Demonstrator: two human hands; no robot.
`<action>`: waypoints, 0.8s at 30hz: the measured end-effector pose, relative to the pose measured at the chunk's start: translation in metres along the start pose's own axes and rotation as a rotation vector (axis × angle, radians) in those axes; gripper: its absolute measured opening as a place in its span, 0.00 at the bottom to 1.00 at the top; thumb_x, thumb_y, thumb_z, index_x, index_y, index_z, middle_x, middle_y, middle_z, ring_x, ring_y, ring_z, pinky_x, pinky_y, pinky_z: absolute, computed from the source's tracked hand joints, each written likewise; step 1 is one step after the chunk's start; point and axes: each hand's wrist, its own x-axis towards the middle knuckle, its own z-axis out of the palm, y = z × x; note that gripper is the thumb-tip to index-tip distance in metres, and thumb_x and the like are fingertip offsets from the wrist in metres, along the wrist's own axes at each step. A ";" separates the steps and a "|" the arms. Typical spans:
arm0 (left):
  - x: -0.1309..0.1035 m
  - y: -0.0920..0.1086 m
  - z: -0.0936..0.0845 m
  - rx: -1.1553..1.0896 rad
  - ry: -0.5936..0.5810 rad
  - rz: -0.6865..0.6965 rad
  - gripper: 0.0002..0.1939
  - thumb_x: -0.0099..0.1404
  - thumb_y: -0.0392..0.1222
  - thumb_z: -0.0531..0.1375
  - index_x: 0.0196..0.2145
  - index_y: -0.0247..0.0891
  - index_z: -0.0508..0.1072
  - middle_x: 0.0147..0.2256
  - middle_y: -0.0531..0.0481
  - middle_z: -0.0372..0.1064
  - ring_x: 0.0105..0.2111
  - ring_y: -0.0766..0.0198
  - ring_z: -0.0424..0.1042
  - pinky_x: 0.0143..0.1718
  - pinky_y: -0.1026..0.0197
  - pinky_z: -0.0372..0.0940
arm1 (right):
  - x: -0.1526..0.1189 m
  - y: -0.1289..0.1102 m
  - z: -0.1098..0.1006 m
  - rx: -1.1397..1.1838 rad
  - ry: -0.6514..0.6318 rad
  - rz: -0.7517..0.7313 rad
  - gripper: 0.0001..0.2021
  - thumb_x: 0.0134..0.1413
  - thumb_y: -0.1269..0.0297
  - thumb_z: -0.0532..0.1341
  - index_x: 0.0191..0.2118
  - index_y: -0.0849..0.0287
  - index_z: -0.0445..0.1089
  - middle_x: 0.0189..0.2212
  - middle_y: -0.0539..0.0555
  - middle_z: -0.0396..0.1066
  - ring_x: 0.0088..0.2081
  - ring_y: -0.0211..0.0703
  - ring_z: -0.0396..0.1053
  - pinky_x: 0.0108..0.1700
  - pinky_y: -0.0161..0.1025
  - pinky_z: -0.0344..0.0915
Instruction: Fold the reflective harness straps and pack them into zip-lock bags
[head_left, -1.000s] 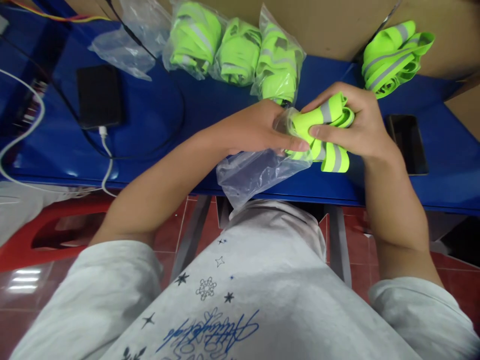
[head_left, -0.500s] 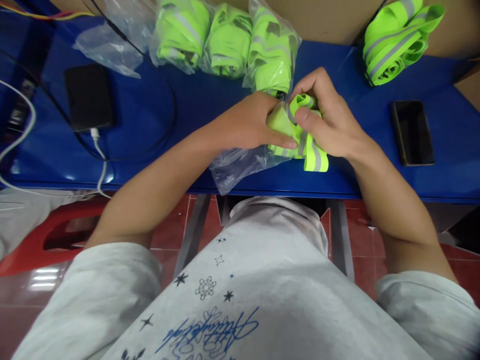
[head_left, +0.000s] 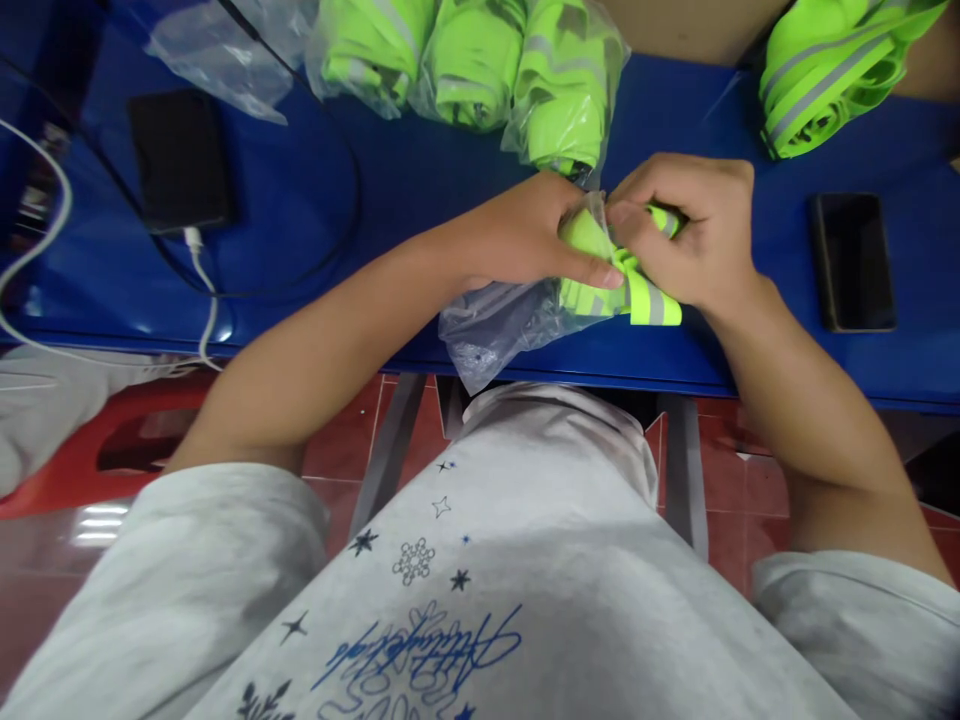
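Note:
Near the front edge of the blue table, my left hand (head_left: pixel 536 235) grips a clear plastic bag (head_left: pixel 491 325) and the neon strap bundle partly inside it. My right hand (head_left: pixel 694 225) is closed at the bag's mouth, its thumb and fingers pinching the strap and bag edge. The neon yellow-green strap (head_left: pixel 652 300) with grey stripes hangs out between the hands as a loose loop. Just behind my hands lies a bagged neon bundle (head_left: pixel 566 90). My fingers hide part of the bag's opening.
More bagged bundles (head_left: pixel 476 65) sit at the back, and an unbagged neon roll (head_left: pixel 825 80) is at the back right. A phone (head_left: pixel 853 262) lies right. At left are a black box (head_left: pixel 180 160) with a white cable (head_left: pixel 202 270), black cables and an empty plastic bag (head_left: pixel 225 60).
My right hand has turned and closed tighter over the strap at the bag's mouth, covering its upper loop. The view has shifted slightly.

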 end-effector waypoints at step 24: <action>0.002 -0.005 -0.015 -0.146 -0.007 0.144 0.14 0.55 0.42 0.75 0.36 0.39 0.78 0.31 0.58 0.62 0.37 0.67 0.57 0.38 0.60 0.53 | 0.001 0.001 -0.002 0.138 -0.136 0.011 0.24 0.77 0.40 0.47 0.50 0.46 0.75 0.53 0.59 0.76 0.58 0.50 0.72 0.64 0.52 0.68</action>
